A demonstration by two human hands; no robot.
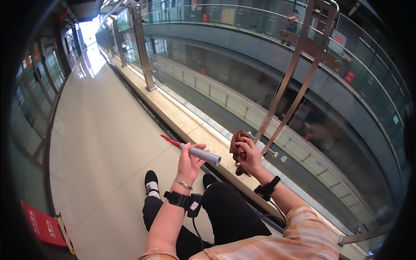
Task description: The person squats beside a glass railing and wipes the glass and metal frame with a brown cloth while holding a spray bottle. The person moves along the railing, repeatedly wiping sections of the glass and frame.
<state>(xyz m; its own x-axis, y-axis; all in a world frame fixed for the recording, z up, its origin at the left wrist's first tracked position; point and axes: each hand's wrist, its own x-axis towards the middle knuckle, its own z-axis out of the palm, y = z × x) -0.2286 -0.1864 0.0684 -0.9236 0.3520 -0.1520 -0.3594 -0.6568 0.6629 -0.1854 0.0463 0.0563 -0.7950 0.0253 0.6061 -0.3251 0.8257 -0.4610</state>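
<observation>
My left hand (191,162) is closed around a tapered tool with a grey tubular handle (204,155) and a thin red tip (169,140) that points up and left. The handle's round end faces my right side. To the right, my right hand (249,155) grips a crumpled brown cloth (240,139), part of which hangs below the fingers. The cloth is just left of the foot of a metal railing post (282,104), above the stone ledge. Whether it touches the post or glass cannot be told. Both forearms wear black straps with cables.
A beige stone ledge (172,110) runs along the glass railing, with an open atrium beyond. Tiled floor (94,130) extends to the left towards glass doors (39,78). A red box (44,224) stands at lower left. A person (292,24) is on the far walkway.
</observation>
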